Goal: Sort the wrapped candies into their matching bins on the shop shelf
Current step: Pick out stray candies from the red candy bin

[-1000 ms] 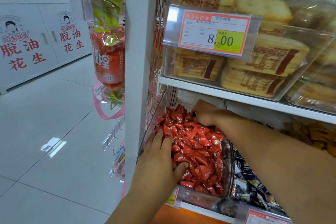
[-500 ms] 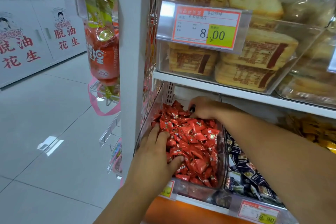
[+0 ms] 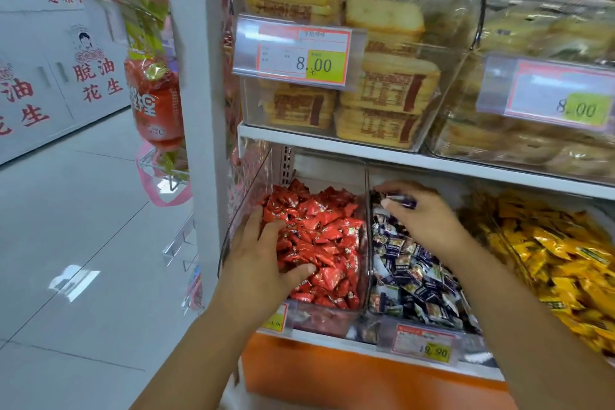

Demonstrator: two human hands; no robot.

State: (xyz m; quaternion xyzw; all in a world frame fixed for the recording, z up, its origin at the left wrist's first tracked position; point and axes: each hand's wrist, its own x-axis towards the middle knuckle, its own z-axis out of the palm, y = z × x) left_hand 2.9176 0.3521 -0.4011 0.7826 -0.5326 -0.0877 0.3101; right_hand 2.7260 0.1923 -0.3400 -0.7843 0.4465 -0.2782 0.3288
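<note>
The right hand (image 3: 422,218) pinches a dark-wrapped candy (image 3: 401,201) in its fingers over the back of the dark candies (image 3: 411,271), the left hand (image 3: 263,263) rests spread-fingered on the red candies (image 3: 321,226), so dropping it there seems next.

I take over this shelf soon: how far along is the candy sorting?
Looks done: the red candies show only red wrappers, the yellow candies only yellow. In hand: the right hand pinches a dark-wrapped candy above the dark candies, not yet released; the left hand rests on the red pile. Left: dropping that piece, then any strays buried out of sight.
</note>
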